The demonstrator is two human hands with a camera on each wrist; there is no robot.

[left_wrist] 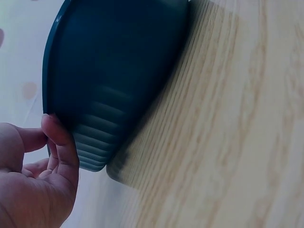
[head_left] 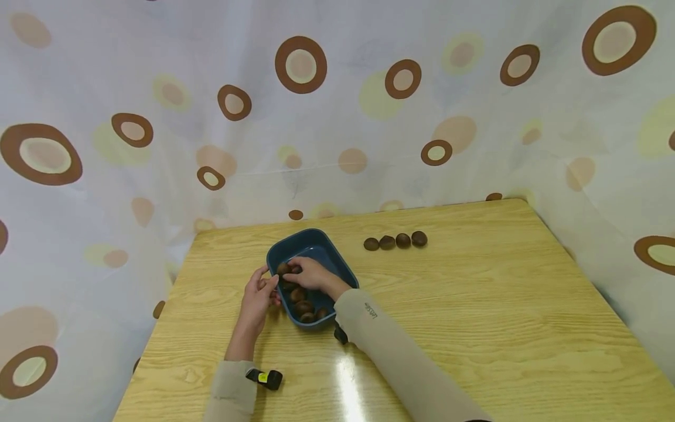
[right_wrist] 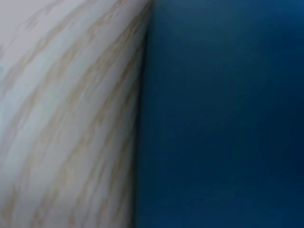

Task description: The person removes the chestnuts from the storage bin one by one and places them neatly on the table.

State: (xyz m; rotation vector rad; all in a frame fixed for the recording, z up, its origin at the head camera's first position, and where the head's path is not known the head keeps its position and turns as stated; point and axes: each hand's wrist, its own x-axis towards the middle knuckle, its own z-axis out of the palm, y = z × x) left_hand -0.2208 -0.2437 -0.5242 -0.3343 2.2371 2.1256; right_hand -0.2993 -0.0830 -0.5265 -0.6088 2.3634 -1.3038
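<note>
A dark blue plastic bin [head_left: 328, 249] stands on the table with several brown chestnuts [head_left: 303, 308] inside, along its left and near side. At the bin's left edge my left hand [head_left: 256, 302] pinches the rim between thumb and fingers; the left wrist view shows this hand [left_wrist: 42, 175] against the bin's ribbed outer wall [left_wrist: 102, 126]. Reaching over the right side, my right hand [head_left: 314, 274] is down in the bin, thumb and fingers around a chestnut [head_left: 296, 269]. The right wrist view holds only the bin's wall [right_wrist: 218, 118] and the table, with the hand out of sight.
Several chestnuts [head_left: 403, 240] lie in a row on the wooden table [head_left: 474, 305], right of the bin near the back edge. A patterned white curtain [head_left: 348, 129] hangs behind the table and along its sides.
</note>
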